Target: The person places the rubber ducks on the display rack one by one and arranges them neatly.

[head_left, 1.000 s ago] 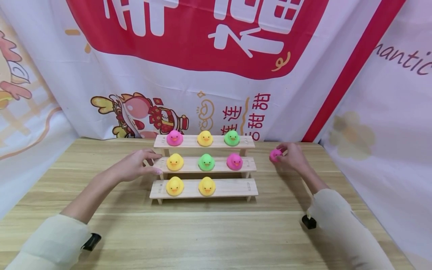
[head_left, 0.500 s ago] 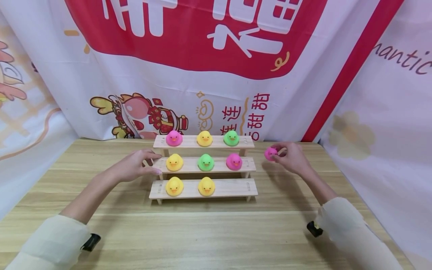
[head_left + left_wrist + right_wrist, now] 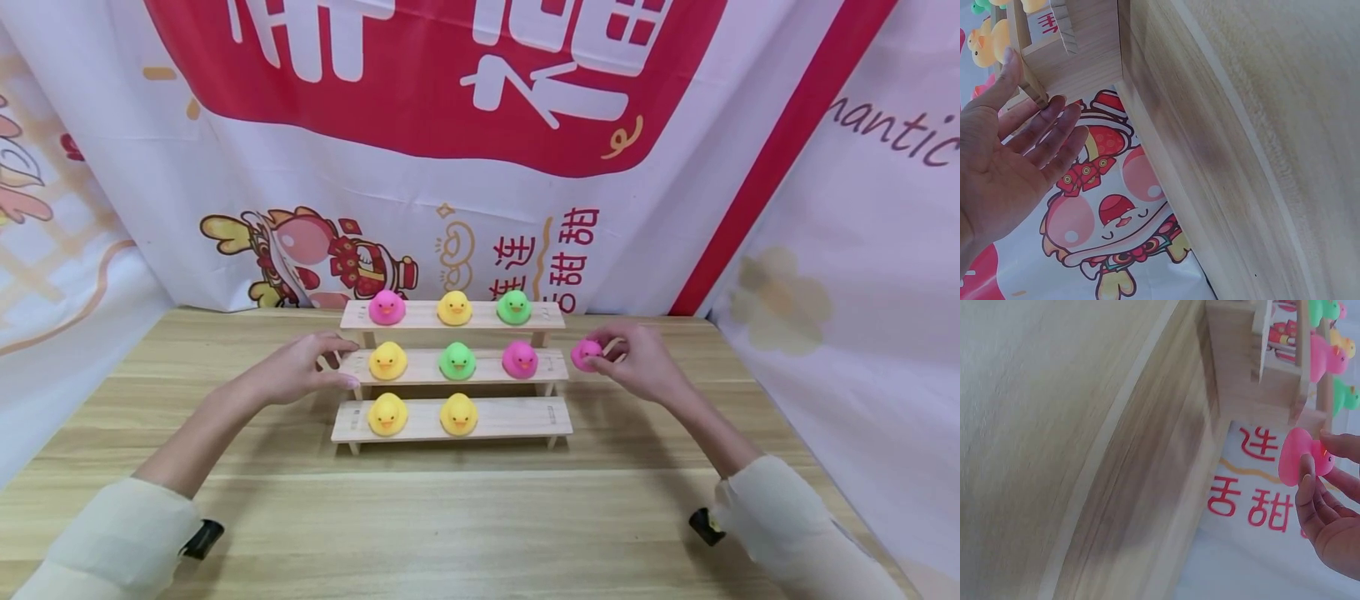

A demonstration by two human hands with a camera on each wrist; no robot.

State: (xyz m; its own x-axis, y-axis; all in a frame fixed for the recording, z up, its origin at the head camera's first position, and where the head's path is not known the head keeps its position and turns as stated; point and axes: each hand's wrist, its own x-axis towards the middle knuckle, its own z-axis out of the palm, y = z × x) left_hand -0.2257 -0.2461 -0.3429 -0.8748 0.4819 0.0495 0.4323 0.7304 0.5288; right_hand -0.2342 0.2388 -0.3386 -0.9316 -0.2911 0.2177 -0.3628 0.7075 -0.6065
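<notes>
A pink rubber duck (image 3: 585, 356) is pinched between the thumb and fingers of my right hand (image 3: 641, 362), just right of the middle shelf's end. In the right wrist view the duck (image 3: 1294, 456) is off the table. My left hand (image 3: 296, 368) grips the left end of the three-tier wooden stand (image 3: 487, 421) at its middle shelf, thumb on one side and forefinger on the other. Pink, yellow and green ducks line the top shelf. Yellow, green and pink ducks sit on the middle one. The lowest shelf bears two yellow ducks (image 3: 459, 414) at left and centre.
The stand is on a wood-grain table (image 3: 450, 525) near its back. Behind it hangs a white and red printed cloth (image 3: 420, 183). More printed cloth (image 3: 840, 275) closes off the right side, and another sheet borders the left.
My right hand has moved left with the pink duck, from the far right of the table to close beside the stand. The left hand stays at the stand's left end.
</notes>
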